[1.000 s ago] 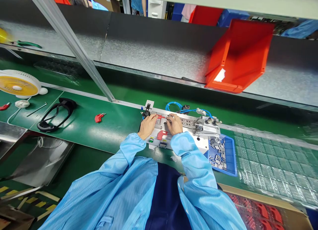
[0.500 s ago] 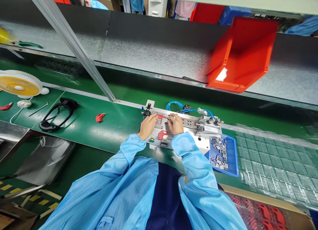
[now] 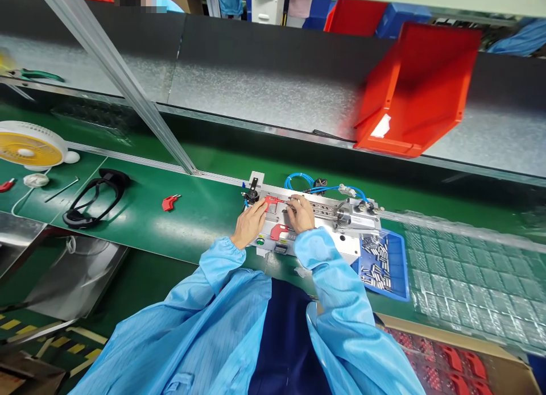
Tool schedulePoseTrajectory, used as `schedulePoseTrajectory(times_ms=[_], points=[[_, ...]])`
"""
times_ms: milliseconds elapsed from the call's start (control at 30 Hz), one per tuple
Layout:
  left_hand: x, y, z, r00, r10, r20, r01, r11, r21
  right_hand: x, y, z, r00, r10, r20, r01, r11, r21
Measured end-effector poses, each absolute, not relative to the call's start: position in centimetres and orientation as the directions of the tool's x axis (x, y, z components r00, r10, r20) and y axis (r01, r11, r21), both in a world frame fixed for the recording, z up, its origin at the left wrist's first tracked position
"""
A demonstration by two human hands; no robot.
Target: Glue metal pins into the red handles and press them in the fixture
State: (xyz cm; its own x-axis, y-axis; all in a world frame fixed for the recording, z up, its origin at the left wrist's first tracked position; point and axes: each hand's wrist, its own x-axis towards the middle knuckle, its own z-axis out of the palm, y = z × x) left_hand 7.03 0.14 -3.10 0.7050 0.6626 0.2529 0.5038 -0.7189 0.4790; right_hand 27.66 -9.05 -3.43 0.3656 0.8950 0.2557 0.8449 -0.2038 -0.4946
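Note:
On the bench, a metal fixture with rails and a cylinder at its right end lies in front of me. My left hand is closed at the left end of the fixture, its fingertips on a red plastic handle-shaped part with a thin metal shaft pointing right. At the shaft's far end is my right hand, fingers curled down by the rails; whatever they pinch is hidden. Another red part rests at the fixture's front, between the hands. Beside the fixture a blue tray holds many short metal pins.
Left on the green bench are a red part with metal prongs, a black strapped visor, a hex key and a fan. Clear blister trays lie right. A red bin stands on the shelf above.
My left hand has shifted slightly left and down, uncovering more of the red part in the fixture. My right hand stays at almost the same place.

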Motion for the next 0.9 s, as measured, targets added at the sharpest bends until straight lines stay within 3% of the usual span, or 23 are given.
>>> schedulePoseTrajectory(times_ms=[900], points=[[7.25,-0.08,-3.71,0.685,0.673,0.280,0.501,-0.714,0.490,27.63,-9.06,-3.72,0.369,0.893,0.259,0.842,-0.202,-0.501]])
